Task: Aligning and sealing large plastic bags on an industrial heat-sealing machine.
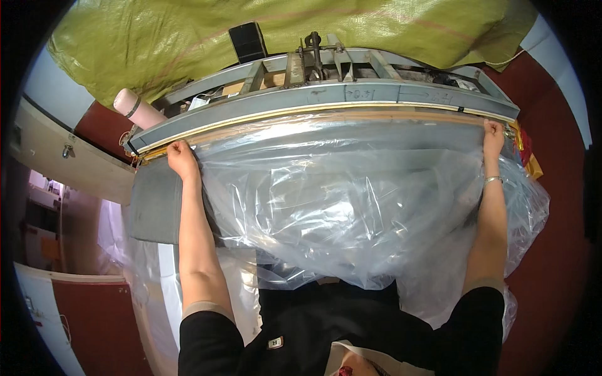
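Note:
A wide sheet of clear plastic film (326,194) is stretched between my two hands along a long grey metal frame (251,108). My left hand (182,160) pinches the film's far edge near the frame's left end. Close to the right end, my right hand (493,133) is closed on the same edge, with a bracelet on that wrist. Between them the edge lies against a brownish strip (351,117) along the frame's near side. The film hangs in shiny folds over a dark grey surface (157,200) toward my body and spills out past my right forearm.
A dark phone (248,42) leans behind the frame, against a yellow-green woven sheet (157,44). A metal clamp-like fitting (315,56) rises at the frame's middle. To the left are a pink cylinder (138,108) and a pale door (63,144). Dark red floor (552,219) lies on the right.

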Demonstrator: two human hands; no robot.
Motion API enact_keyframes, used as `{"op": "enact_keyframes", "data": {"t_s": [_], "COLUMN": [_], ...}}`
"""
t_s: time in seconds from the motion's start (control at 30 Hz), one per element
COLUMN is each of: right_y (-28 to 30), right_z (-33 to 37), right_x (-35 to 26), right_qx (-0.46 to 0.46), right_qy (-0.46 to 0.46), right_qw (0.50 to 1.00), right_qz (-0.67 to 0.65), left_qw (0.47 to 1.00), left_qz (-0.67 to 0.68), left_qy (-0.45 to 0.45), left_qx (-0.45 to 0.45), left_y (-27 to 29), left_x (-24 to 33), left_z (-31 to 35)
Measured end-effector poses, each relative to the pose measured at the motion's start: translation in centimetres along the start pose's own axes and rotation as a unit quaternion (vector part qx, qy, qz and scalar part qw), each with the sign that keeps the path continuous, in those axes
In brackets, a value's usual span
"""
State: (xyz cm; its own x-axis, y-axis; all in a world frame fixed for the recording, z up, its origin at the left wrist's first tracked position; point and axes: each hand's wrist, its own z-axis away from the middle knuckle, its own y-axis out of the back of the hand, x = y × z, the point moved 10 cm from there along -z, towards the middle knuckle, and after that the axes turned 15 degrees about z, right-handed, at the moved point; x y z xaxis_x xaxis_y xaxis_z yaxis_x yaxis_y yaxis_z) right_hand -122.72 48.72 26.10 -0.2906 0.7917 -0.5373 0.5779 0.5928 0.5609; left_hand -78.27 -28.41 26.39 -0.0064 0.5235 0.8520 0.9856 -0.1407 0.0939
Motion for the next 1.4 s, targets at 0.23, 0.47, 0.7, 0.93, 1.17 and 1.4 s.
{"op": "enact_keyframes", "data": {"t_s": [0.23,0.47,0.7,0.93,1.17,1.4], "right_y": [-0.2,-1.8,2.0,16.7,18.8,13.9], "right_z": [-0.8,-0.3,1.5,9.0,22.9,14.0], "right_x": [1.8,4.3,-3.7,-7.8,14.1,-18.3], "right_qx": [-0.01,-0.08,-0.04,0.0,-0.399,-0.369], "right_qy": [-0.041,-0.136,0.038,0.239,0.11,0.314], "right_qw": [0.997,0.978,0.995,0.963,0.853,0.869], "right_qz": [0.057,-0.139,-0.084,0.125,0.319,0.099], "left_qw": [0.986,0.98,0.976,0.998,0.864,0.774], "left_qz": [-0.075,0.035,0.185,-0.026,0.356,0.466], "left_qy": [0.008,0.152,0.101,0.05,0.201,0.2], "left_qx": [0.146,0.125,0.06,-0.027,-0.294,-0.379], "left_y": [2.4,3.4,4.2,2.4,-3.4,-0.2], "left_x": [-0.2,-3.0,2.0,3.1,9.7,18.1], "left_z": [0.1,-0.2,5.8,8.0,18.4,20.3]}}
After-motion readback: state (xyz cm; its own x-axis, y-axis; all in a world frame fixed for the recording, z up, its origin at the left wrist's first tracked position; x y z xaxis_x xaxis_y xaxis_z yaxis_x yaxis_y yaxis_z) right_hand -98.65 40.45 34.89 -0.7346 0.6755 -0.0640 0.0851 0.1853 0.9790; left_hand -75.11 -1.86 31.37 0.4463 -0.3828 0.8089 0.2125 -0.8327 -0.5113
